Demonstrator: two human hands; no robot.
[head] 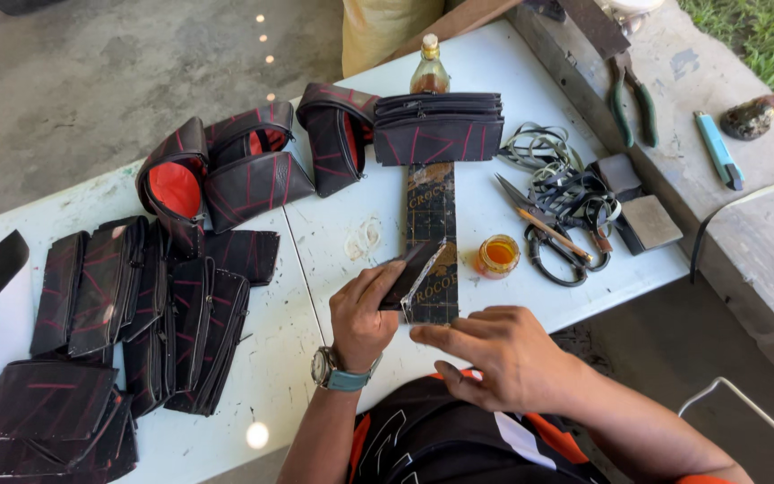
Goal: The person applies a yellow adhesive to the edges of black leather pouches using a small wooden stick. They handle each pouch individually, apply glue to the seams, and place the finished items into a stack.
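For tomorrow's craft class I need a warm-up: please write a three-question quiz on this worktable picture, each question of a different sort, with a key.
1. True or false: the left hand wears a wristwatch.
2. Which thing stands just right of the dark strip on the white table?
A. a green bowl
B. a small jar of orange liquid
C. a hammer
3. Fill in: the open black pouches have a ___ lining.

Key
1. True.
2. B.
3. Red.
The right hand presses the strip's near end, while the left holds a thin dark piece against it.
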